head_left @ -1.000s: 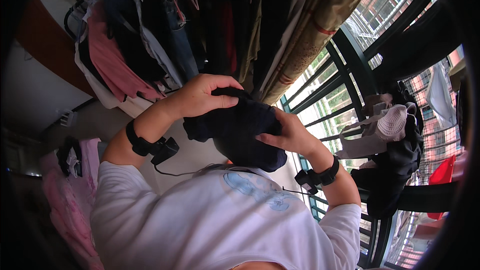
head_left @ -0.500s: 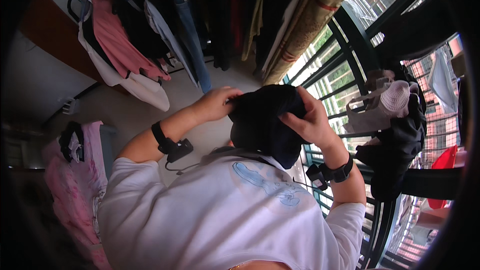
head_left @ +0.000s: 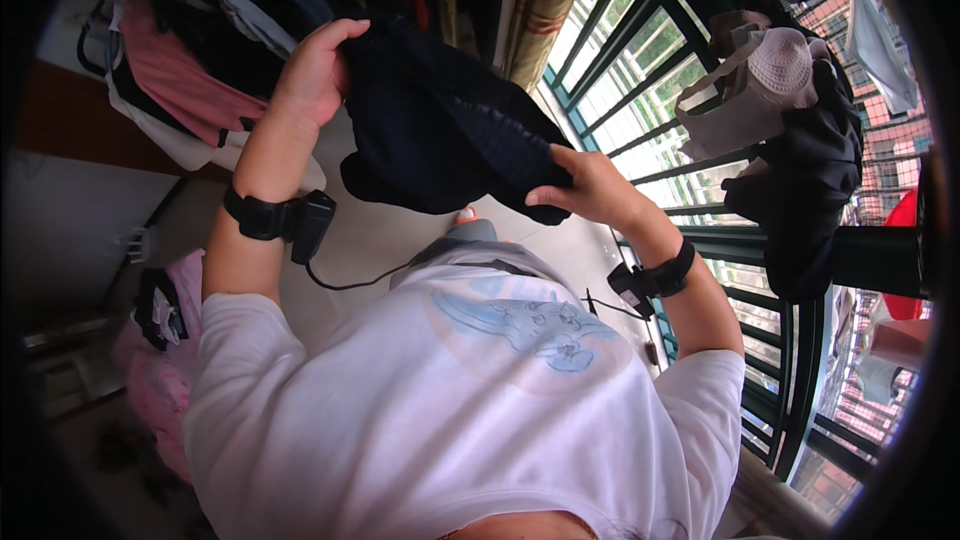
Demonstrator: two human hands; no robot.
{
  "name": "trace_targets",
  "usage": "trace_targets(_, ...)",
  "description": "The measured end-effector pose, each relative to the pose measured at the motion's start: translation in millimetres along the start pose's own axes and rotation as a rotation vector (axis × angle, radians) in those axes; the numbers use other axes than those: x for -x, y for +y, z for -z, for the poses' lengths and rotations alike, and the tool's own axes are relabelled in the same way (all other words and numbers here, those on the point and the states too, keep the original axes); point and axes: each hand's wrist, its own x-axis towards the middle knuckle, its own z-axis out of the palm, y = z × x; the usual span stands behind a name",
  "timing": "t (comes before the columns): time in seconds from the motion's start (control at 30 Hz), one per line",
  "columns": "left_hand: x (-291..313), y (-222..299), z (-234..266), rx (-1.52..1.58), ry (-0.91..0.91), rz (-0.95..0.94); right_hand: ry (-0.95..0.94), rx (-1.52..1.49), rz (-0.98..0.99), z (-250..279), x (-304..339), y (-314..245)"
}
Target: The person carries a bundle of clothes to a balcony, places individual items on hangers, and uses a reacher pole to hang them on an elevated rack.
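The dark knitted garment (head_left: 440, 130) has come up from a bunched ball at chest height and now hangs spread between both hands: left hand (head_left: 315, 75) clenching its upper edge, right hand (head_left: 585, 185) pinching the lower, beside the window bars (head_left: 640, 50).

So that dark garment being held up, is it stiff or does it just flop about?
Probably floppy: the dark garment sags in folds between the left hand and the right hand. It looks fairly light, since fingertip pinches hold it up. Its knit-like surface seems unlikely to slip.
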Motion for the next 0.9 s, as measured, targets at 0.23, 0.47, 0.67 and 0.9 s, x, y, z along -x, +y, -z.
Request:
trace_targets(0.23, 69.1, 28.1, -38.2, -0.133, -0.156, -0.088, -0.062, -0.714, -0.279, -72.1, -37.1, 35.9)
trace_targets(0.47, 114.5, 62.4, -7.2, -0.175, -0.282, -0.03, 0.053, -0.378, -0.383, -128.1, -100.5, 44.3)
trace_targets(0.67, 115.1, 95.9, 43.6, -0.113, -0.322, -0.086, -0.372, -1.019, -0.575, -133.3, -158.2, 1.1)
trace_targets(0.9, 109.7, 138.8, 53.0, -0.114, -0.089, -0.276, -0.057, -1.291, -0.576, -115.5, -181.9, 11.7)
